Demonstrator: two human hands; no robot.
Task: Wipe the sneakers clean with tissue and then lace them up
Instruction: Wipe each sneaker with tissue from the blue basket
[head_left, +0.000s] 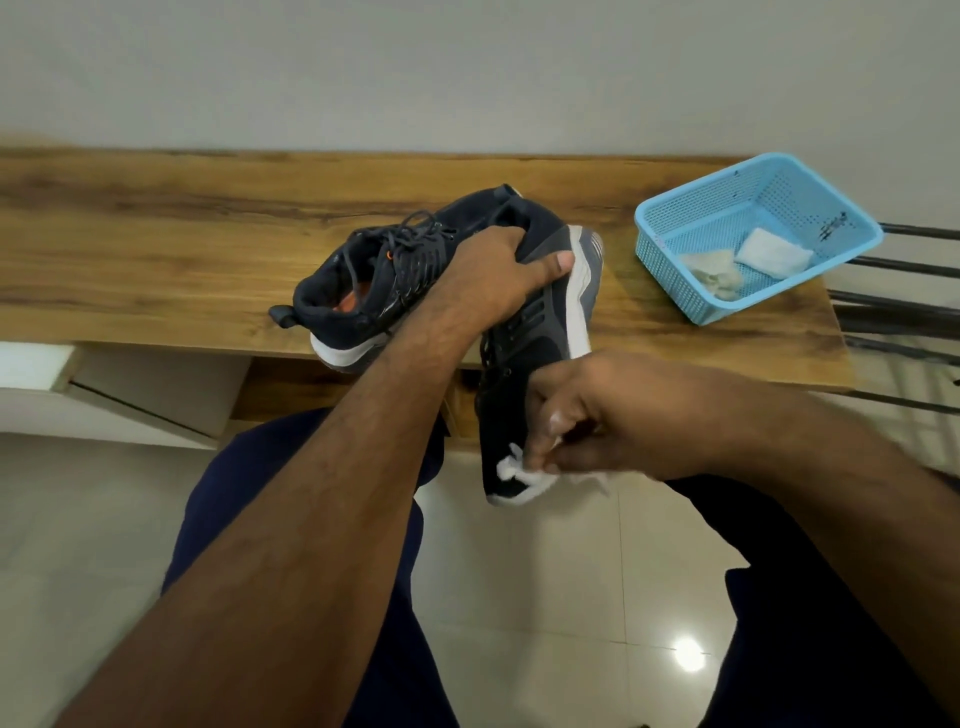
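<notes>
- Head view: the left hand (498, 275) reaches forward and holds a dark navy fabric sneaker with a white sole (540, 332) by its heel end, fingers curled over the collar and thumb pressed on the sole's side, so this grip is clamped on the shoe.
- The held sneaker slopes from the front edge of the wood-grain tabletop (156, 244) down toward the person's lap, toe nearest the camera, sole turned to the right.
- The right hand (597, 415) has its fingers curled round a crumpled white tissue (511, 467), this grip pinched on it, and presses it against the toe of the held sneaker.
- A second dark navy sneaker with black laces and an orange lining (363, 280) lies on the tabletop just left of the held one, its heel overhanging the front edge.
- A light blue perforated plastic basket (675, 228) stands at the right end of the tabletop, well apart from the shoes; inside lie a folded white tissue pad (774, 252) and a crumpled, greyish used tissue (714, 273).
- Dark blue trousers (249, 499) cover the person's knees above a glossy pale tiled floor (545, 597).
</notes>
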